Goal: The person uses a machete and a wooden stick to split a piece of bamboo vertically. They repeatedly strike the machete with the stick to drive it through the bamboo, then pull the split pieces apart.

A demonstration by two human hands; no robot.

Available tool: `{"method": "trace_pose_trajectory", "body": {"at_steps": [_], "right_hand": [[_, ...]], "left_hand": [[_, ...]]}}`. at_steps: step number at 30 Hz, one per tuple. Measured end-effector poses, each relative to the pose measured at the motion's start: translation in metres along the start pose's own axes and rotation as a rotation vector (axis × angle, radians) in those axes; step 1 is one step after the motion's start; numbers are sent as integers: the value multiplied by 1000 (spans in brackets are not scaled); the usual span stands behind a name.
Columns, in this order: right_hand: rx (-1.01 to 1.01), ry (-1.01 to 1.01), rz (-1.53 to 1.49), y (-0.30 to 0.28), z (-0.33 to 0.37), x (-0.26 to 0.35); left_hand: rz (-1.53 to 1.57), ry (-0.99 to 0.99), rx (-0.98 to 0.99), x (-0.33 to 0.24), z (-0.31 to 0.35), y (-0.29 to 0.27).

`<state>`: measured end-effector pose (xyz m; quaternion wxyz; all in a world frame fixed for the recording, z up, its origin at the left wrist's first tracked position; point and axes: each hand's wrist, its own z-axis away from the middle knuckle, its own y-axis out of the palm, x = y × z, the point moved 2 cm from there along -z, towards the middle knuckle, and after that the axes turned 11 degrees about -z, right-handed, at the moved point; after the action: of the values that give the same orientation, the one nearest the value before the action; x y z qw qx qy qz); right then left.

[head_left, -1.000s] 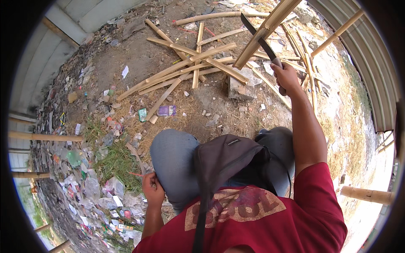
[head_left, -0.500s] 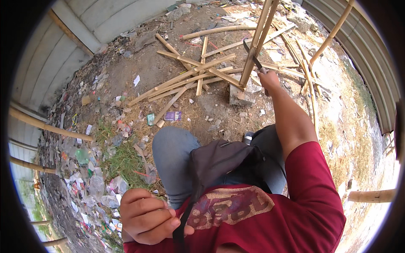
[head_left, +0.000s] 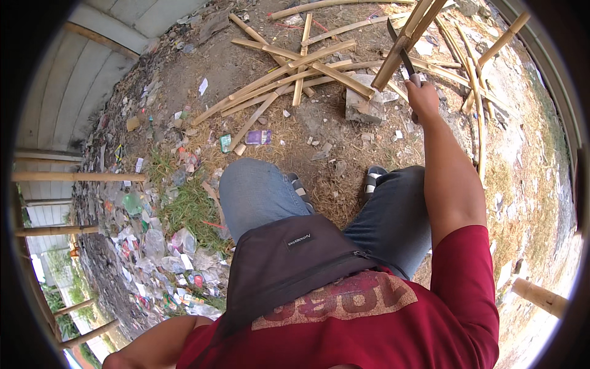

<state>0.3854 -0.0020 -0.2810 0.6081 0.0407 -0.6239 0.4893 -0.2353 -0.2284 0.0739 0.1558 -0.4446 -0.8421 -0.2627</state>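
My right hand (head_left: 424, 101) is closed around the handle of a long dark-bladed knife (head_left: 406, 61), arm stretched forward. The blade crosses an upright split bamboo pole (head_left: 401, 46), running through the gap between its halves, and its tip shows on the left side. The pole's upper part leaves the picture at the top. Its lower end is by the right side of a grey concrete block (head_left: 364, 108); I cannot tell whether they touch. At the lower left only my left arm shows; the hand itself is outside the picture.
Several split bamboo strips (head_left: 289, 74) lie crossed on the ground beyond my knees, with more strips (head_left: 476, 92) at the right. Litter (head_left: 157, 246) and grass (head_left: 193, 212) cover the left side. A dark bag (head_left: 289, 246) rests on my lap. Walls (head_left: 67, 86) stand left and right.
My left hand has dropped from in front of my chest out of the picture. The dark bag now lies spread across my lap. The view has shifted, and the pole and knife appear farther right and higher.
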Motion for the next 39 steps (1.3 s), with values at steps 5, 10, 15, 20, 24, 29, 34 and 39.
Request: {"method": "trace_pose_trajectory", "body": {"at_steps": [5, 10, 15, 20, 24, 29, 34, 39], "right_hand": [[-51, -66, 38, 24, -19, -14], [-39, -53, 16, 19, -17, -14], [51, -27, 25, 25, -11, -6], [264, -54, -22, 46, 8, 24], [251, -73, 42, 20, 29, 51], [36, -349, 69, -11, 30, 89], [156, -208, 348, 14, 13, 43], [271, -215, 434, 42, 19, 52]], "left_hand": [[-306, -84, 403, -16, 90, 0], [-230, -102, 315, -12, 128, 8], [152, -393, 361, -31, 166, 60], [573, -911, 228, -26, 265, 164], [298, -1541, 382, -14, 369, 245], [284, -1742, 684, -54, 461, 240], [420, -1796, 929, -73, 472, 257], [404, -1819, 986, -61, 479, 241]]}}
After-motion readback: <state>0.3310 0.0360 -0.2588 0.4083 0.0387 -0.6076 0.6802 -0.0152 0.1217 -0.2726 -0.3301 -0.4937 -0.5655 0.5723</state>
